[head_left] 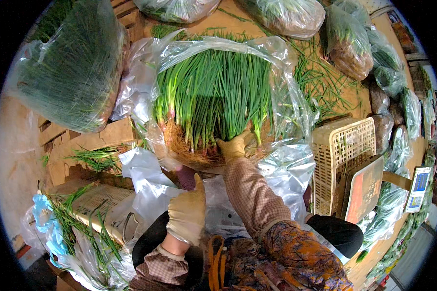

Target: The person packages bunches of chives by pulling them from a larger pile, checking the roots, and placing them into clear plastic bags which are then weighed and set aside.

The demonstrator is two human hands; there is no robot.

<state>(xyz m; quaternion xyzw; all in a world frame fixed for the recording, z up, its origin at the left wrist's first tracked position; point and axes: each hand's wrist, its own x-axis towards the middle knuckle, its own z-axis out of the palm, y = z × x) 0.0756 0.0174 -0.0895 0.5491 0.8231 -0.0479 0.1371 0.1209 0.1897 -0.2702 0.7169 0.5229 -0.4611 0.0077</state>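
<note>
A large clear plastic bag (286, 92) stands open in the middle, packed with upright spring onions (213, 97) whose brown roots (177, 143) face me. My right hand (235, 148), in a pale glove, reaches into the bag's near side. Its thumb and fingers close round the lower stems of a bunch there; the stems hide part of the fingers. My left hand (185, 213), gloved too, hovers over my lap with one digit stretched upward and nothing visible in it. Its other fingers are mostly hidden behind the glove's back. Silvery plastic (148, 174) spreads below the bag.
A cream plastic crate (342, 155) stands at the right beside a weighing scale (366, 186) with a display (417, 189). A big bag of greens (75, 68) fills the upper left. More bagged onions (347, 43) line the far side. Loose stalks (90, 213) lie over a carton (104, 203).
</note>
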